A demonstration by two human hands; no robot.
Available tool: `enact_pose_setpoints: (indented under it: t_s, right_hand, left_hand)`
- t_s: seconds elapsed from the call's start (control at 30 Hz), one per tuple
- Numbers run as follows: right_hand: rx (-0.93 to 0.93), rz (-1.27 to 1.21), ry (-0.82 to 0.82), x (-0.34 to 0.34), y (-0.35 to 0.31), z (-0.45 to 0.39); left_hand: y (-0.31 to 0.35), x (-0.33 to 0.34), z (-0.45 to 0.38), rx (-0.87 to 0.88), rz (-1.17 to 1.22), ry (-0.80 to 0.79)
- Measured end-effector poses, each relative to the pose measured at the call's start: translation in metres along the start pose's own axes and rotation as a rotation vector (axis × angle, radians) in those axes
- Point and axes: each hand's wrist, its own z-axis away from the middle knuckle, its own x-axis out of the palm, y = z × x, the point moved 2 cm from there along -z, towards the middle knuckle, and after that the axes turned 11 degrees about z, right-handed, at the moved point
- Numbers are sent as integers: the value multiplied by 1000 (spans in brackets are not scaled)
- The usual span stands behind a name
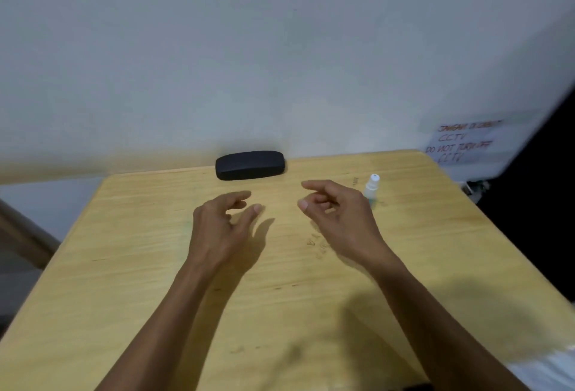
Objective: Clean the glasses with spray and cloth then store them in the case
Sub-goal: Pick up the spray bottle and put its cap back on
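Note:
A black glasses case [250, 164] lies closed at the far edge of the wooden table [124, 281], against the wall. A small white spray bottle [372, 187] stands upright to its right, just behind my right hand. My left hand [221, 228] hovers over the table's middle, fingers loosely curled and apart, holding nothing. My right hand [336, 213] hovers beside it, fingers apart, also empty. Both hands are a short way in front of the case. No glasses and no cloth show in view.
A pale wall rises right behind the table. A handwritten paper notice [463, 141] hangs at the right. Beyond the table's right edge the space is dark. A white object [547, 369] shows at the lower right corner.

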Motion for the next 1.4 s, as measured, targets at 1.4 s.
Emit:
enact_pose_setpoints:
  t_s: [1.4]
  right_hand:
    - [25,382,457,-52,114,72]
  left_hand:
    - [74,167,33,37,368,36]
